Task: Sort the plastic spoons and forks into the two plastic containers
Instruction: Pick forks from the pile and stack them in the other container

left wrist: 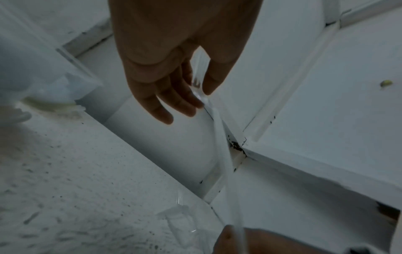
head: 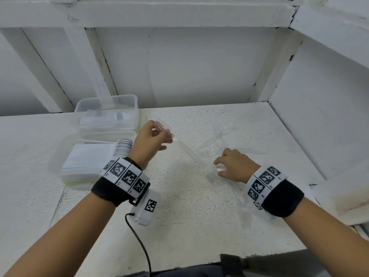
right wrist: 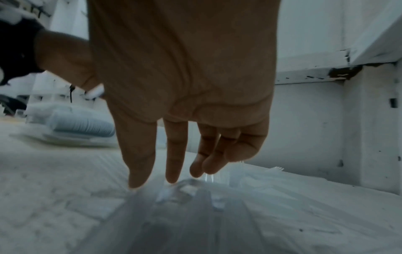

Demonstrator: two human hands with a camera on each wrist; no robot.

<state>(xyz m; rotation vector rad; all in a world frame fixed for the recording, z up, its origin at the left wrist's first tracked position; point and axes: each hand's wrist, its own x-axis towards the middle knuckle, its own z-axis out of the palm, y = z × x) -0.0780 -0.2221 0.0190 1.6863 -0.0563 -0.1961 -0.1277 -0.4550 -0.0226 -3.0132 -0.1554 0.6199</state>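
The left hand (head: 152, 139) pinches one clear plastic utensil (left wrist: 219, 137) near its head end, raised above the white speckled shelf (head: 179, 216); spoon or fork cannot be told. The right hand (head: 233, 165), fingers loosely extended, rests on the scattered clear cutlery pile (head: 215, 144). Two clear rectangular plastic containers (head: 107, 114) stand left, both partly filled. Judged mid-sort: next, identify the piece and carry it to the matching container.

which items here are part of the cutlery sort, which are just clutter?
Part of the job:
- far container, cutlery inside
- near container, stacked cutlery inside
- clear utensil pinched by left hand
- loose cutlery pile on table, right hand reaching into it

Just lying about:
- white device with black cable
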